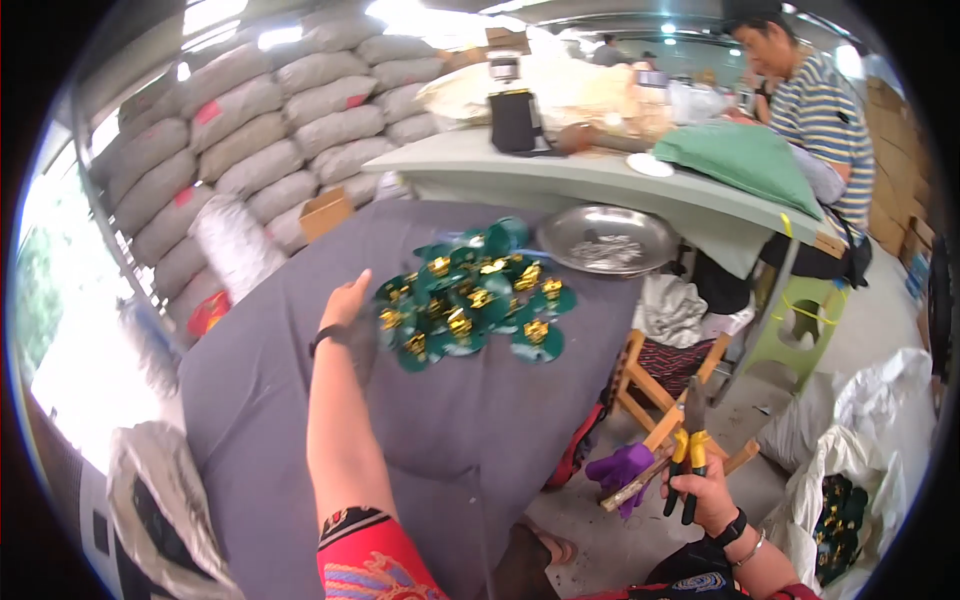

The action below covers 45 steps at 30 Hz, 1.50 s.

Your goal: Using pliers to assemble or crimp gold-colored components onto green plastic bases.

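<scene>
A pile of dark green discs with shiny gold metal pieces on them (478,297) lies on a grey cloth-covered table (440,420). Beside the pile's left edge is my left hand (345,302), fingers stretched forward and nothing visible in it; part of the fingers is hard to make out. Off the table's right side, my right hand (708,492) is closed round a pair of pliers (696,408) with yellow and black handles. The pliers point upward, jaws away from the pile. Behind the pile, a round steel dish (607,225) holds small silvery pieces.
A wooden folding stool (655,385) stands right of the table, with a purple glove (622,470) near it. White sacks, one with green-gold pieces (840,520), sit lower right. A person in a striped shirt (825,110) stands behind a long bench bearing a green cushion (738,160). Stacked sacks (250,130) fill the back left.
</scene>
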Available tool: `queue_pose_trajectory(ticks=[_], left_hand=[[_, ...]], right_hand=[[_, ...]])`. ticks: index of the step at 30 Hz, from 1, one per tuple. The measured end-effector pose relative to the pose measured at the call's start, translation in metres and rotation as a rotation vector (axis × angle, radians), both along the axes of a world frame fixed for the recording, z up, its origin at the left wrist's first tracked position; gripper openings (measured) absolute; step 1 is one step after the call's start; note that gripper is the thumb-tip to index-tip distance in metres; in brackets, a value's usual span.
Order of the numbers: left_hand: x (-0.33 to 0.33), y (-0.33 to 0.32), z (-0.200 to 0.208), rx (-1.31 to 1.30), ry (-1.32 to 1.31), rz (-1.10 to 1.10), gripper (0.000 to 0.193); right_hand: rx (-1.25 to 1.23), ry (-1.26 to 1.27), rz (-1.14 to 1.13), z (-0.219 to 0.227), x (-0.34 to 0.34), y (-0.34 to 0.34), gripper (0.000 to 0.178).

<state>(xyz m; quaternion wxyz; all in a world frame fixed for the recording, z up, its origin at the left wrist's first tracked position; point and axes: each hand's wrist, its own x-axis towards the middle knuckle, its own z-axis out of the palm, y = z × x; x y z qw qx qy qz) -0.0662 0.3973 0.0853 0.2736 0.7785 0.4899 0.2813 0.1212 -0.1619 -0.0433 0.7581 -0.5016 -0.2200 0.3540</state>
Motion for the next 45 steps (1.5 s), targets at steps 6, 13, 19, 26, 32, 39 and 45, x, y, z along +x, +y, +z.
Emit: queue_pose_trajectory(ticks=[6,13,19,26,32,39,45], left_hand=[[0.013,0.031,-0.01,-0.142,0.041,-0.144,0.073],[0.038,-0.05,0.021,-0.189,0.32,-0.144,0.048],[0.026,-0.097,0.027,-0.189,0.393,-0.103,0.047],[0.004,-0.135,0.021,-0.182,0.403,-0.152,0.052],[-0.043,-0.14,0.013,-0.165,0.388,-0.128,0.055],[-0.08,-0.138,0.039,0.08,0.007,-0.151,0.036],[-0.094,-0.188,0.018,-0.025,-0.096,-0.119,0.029]], right_hand=[[-0.05,0.018,0.113,-0.013,0.005,0.005,0.046],[-0.03,-0.042,0.091,-0.005,0.006,-0.006,0.044],[0.024,-0.09,0.06,0.0,0.007,-0.006,0.041],[0.094,-0.077,0.059,-0.005,0.007,-0.015,0.032],[0.137,-0.098,0.098,-0.006,0.005,-0.016,0.034],[0.142,-0.108,0.063,0.012,0.004,-0.033,0.035],[0.145,-0.13,0.101,0.005,0.005,-0.015,0.037]])
